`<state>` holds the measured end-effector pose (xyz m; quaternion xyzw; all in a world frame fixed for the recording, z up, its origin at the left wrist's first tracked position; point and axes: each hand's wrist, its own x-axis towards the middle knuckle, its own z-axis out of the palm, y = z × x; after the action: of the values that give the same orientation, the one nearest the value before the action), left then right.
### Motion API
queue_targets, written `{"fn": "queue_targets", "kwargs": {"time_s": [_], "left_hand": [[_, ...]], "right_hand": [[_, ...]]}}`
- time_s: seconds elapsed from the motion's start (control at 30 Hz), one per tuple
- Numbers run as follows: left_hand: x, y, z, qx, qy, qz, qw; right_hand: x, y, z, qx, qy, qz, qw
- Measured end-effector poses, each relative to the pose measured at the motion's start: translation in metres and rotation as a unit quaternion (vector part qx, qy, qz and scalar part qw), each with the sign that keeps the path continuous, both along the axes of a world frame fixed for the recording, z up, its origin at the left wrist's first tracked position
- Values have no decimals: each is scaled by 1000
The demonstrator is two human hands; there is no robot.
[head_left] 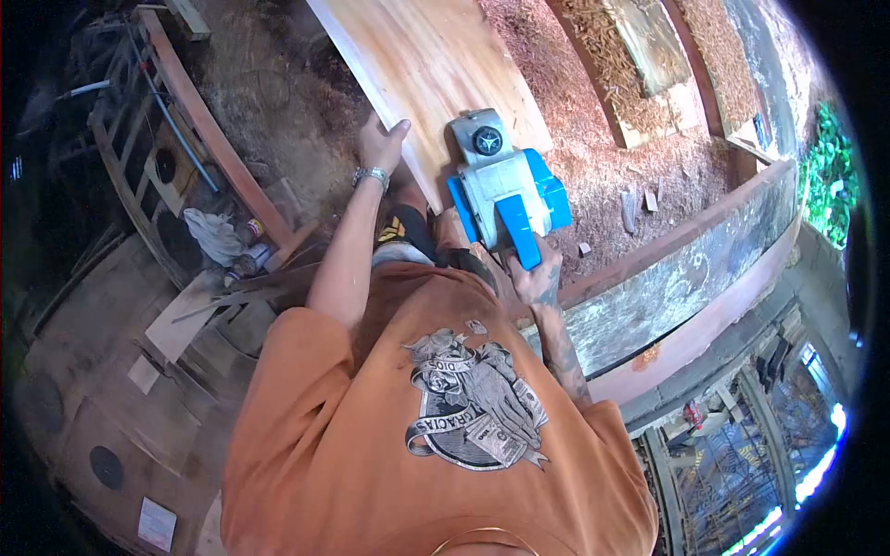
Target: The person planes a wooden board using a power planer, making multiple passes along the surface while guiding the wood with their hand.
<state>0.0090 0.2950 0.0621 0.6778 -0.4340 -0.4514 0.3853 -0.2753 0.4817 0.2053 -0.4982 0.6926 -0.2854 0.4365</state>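
Note:
A wide pale wooden board (417, 65) runs from the top of the head view down toward my body. My left hand (382, 145) grips its left edge, thumb lying on the top face and the other fingers hidden beneath. An electric planer (501, 181), grey with blue parts and a round black knob at its front, sits on the near end of the board. Around the rear end of its blue handle my right hand (535, 271) is closed. The planer covers the surface under it.
Shavings (603, 232) cover the surface right of the board, where small wood scraps lie. A wooden side rail (686, 255) borders it on the right. Further wooden pieces (649, 46) stand at the upper right. Left of me are a wooden frame (209, 120) and a white cloth (215, 236).

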Motion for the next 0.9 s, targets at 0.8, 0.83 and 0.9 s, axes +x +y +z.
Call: {"fn": "queue_targets", "kwargs": {"time_s": [0.8,0.83,0.9], "left_hand": [[55,10,-35,123,271,117,948],[63,13,-48,145,269,115,945],[70,34,-132,149,51,-53,986]], "right_hand": [[44,-104,8,-18,30,9,999],[47,-109,8,-14,30,8,999],[51,-120,12,-6,34,5,999]]}}
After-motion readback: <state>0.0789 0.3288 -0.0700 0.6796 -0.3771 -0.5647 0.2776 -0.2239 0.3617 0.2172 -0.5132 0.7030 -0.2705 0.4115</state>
